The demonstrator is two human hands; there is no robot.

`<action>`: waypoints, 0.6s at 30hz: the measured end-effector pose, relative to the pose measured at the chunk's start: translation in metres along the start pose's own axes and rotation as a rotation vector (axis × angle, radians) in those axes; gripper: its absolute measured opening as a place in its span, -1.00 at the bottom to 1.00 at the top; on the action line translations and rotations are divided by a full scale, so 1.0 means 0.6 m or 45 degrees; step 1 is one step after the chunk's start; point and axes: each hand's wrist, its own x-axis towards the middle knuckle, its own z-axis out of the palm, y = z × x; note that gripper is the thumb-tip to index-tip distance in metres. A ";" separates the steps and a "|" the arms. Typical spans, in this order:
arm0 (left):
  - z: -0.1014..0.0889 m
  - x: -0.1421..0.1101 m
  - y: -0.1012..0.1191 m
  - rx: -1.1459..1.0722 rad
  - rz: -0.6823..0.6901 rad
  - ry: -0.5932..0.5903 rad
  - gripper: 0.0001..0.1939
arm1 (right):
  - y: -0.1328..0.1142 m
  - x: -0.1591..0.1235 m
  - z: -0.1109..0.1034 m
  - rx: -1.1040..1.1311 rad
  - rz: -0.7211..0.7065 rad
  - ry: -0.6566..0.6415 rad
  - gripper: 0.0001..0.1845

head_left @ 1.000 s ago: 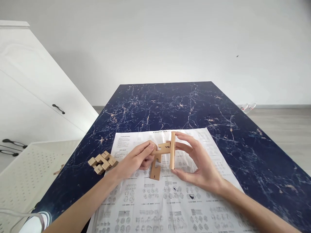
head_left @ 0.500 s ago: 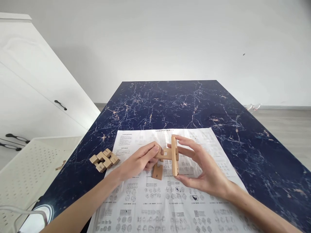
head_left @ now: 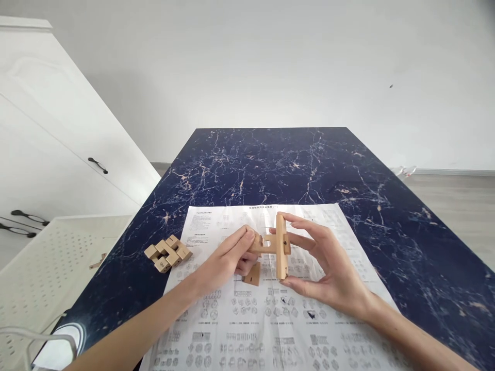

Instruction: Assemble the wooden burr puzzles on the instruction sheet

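My left hand [head_left: 232,252] pinches one end of a notched wooden puzzle piece [head_left: 267,244], held level above the printed sheet. At its right end this piece crosses a longer wooden puzzle bar [head_left: 281,252], and its tip shows past the bar. My right hand [head_left: 328,257] grips the bar between the thumb at its near end and a finger at its far end. Below my left hand, a third wooden piece [head_left: 252,274] with a dark mark lies on the sheet [head_left: 309,345], partly hidden by the fingers.
Several wooden pieces [head_left: 168,253] form a cluster at the sheet's left edge. The dark blue marbled table [head_left: 263,165] reaches toward the wall. On the left are a white perforated surface [head_left: 34,273], a cable [head_left: 38,336] and a white cabinet [head_left: 65,113].
The long bar has turned slightly, and more of the notched piece's tip shows on its right side. Both hands keep their grips. The view has shifted a little.
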 end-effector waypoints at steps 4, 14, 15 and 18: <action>0.005 -0.001 -0.002 0.003 -0.002 0.025 -0.53 | 0.002 -0.001 0.000 -0.022 0.011 0.001 -0.12; 0.010 -0.001 -0.009 0.030 0.056 0.066 -0.55 | 0.000 -0.004 0.005 -0.014 0.025 0.012 -0.17; 0.012 -0.001 -0.010 0.030 0.073 0.085 -0.55 | -0.001 -0.005 0.005 -0.024 0.018 0.027 -0.18; 0.016 -0.002 -0.013 0.028 0.093 0.131 -0.55 | -0.003 -0.007 0.006 -0.025 0.027 0.051 -0.22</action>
